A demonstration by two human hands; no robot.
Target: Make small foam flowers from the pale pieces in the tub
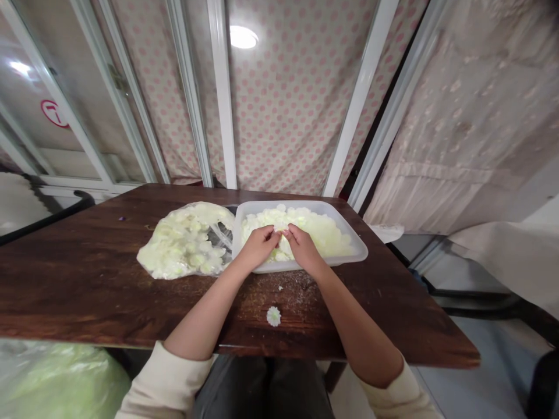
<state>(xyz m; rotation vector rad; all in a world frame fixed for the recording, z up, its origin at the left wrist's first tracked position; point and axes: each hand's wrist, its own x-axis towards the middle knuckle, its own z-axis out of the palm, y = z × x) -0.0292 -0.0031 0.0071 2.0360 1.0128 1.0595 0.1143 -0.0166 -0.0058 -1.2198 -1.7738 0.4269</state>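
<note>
Both of my hands are over the near side of a white translucent plastic tub [356, 251], fingertips pinched close together. My left hand [259, 247] is closed, its thumb and forefinger nearly meeting those of my right hand [302, 247], which is closed as well. Whatever they pinch is small and blends with the pale pile behind, so I cannot make it out. The tub holds a heap of pale yellow-white flower-shaped pieces [325, 230]. A single such flower-shaped piece [273, 316] lies on the table nearer to me, with a tiny white scrap [280, 288] beyond it.
Left of the tub, a clear plastic bag [183, 244] of similar pale pieces rests on the dark wooden table [87, 273]. Below the table's left edge sits a larger bag [61, 381] of greenish-white contents. Curtained glass panels [283, 116] stand behind the table.
</note>
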